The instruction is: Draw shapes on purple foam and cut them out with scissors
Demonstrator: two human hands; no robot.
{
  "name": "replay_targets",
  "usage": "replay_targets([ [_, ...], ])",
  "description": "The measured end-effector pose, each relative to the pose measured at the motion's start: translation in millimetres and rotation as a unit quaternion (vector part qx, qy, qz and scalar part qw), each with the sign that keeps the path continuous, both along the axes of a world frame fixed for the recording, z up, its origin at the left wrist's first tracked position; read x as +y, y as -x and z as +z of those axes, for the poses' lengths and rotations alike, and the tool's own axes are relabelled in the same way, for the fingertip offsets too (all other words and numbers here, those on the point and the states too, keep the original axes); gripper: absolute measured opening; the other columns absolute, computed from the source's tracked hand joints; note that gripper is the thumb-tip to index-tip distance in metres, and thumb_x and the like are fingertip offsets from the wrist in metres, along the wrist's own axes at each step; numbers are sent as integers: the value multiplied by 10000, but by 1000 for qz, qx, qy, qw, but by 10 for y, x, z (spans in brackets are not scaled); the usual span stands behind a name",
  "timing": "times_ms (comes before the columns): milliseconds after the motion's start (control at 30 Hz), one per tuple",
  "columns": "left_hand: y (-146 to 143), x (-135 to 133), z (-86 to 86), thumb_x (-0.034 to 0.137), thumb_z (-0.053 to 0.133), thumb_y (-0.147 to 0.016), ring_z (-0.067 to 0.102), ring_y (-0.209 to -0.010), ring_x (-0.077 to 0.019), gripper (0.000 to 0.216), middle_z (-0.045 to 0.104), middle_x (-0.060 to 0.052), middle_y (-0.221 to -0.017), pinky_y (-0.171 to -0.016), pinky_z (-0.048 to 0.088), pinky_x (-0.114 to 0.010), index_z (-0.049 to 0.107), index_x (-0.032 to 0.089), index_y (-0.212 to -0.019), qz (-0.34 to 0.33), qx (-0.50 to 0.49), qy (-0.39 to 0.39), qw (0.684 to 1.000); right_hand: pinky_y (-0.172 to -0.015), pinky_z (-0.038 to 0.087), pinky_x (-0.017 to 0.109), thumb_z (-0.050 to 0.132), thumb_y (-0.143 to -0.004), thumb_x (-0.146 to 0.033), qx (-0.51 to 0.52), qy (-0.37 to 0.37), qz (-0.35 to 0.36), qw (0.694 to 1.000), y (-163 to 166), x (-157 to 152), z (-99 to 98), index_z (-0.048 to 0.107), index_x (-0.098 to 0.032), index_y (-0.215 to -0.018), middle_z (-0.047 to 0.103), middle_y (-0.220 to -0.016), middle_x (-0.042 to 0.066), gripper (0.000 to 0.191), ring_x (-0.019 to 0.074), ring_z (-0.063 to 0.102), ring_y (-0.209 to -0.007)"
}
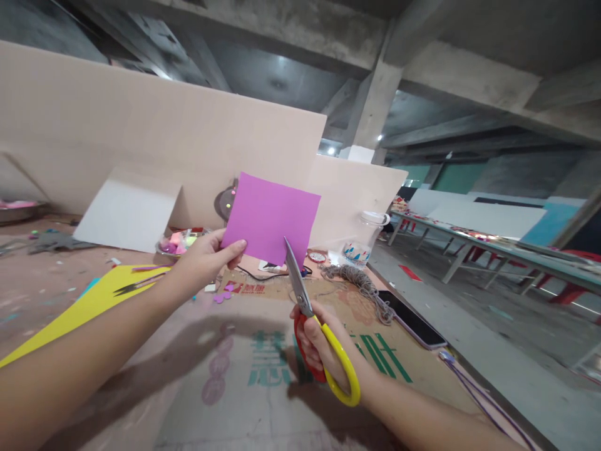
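Note:
My left hand (pixel 213 250) pinches a purple sheet of paper (pixel 272 216) by its lower left corner and holds it up above the table. In my right hand (pixel 323 344) is a pair of scissors (pixel 299 285) with one yellow and one red handle loop. The blades look closed or nearly so, pointing up, with the tip in front of the sheet's lower right part; whether they touch the paper I cannot tell. Below the sheet, small purple paper cutouts (pixel 224 294) lie on a piece of printed cardboard (pixel 225 369).
Yellow paper (pixel 94 307) with dark pointed tools lies left, near a white board (pixel 129 210). A bowl of colourful bits (pixel 176 244) stands behind my left hand. Grey yarn (pixel 359 282), a phone (pixel 413 319) and a clear plastic jug (pixel 364 241) line the right edge. Pale panels (pixel 164 131) rise behind.

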State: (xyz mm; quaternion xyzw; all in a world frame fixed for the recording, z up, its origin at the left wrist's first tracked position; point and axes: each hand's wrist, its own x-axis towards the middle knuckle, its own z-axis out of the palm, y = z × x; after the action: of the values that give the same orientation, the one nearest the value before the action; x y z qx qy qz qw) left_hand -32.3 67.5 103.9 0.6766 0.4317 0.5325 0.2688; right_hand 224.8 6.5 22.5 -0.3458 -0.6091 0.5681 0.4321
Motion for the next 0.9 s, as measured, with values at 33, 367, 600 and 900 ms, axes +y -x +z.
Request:
replay_targets([
  [33,0,2,2,459,644,-824,529,-581,-153,330,564,8,-574,-599,435,-275,555,209,-629,-3,0,-1,1000,-344,216,149,641,-834,-721,3,4,-2,1000,3,-2,-3,513,-207,-1011,338,-609,-113,558,18,217,-396],
  [367,29,25,43,460,697,-777,454,-543,-121,354,512,28,-558,-560,355,-262,540,198,-597,13,-85,24,996,-343,237,146,622,-820,-753,-46,-10,6,999,-24,17,4,518,-200,-990,325,-573,-122,588,31,248,-396],
  [600,-10,-16,-1,548,567,-882,495,-576,-148,437,520,21,-578,-574,389,-272,504,213,-609,33,-26,-24,999,-345,238,152,618,-780,-796,-85,-5,36,996,-12,0,31,509,-205,-970,335,-543,-120,630,46,252,-401],
  [900,-78,-122,-33,486,485,-957,540,-620,-161,402,560,25,-620,-592,397,-273,515,216,-660,47,111,-44,992,-340,224,134,639,-789,-772,-56,23,52,997,-7,-20,4,505,-204,-996,320,-554,-130,619,32,227,-400],
])
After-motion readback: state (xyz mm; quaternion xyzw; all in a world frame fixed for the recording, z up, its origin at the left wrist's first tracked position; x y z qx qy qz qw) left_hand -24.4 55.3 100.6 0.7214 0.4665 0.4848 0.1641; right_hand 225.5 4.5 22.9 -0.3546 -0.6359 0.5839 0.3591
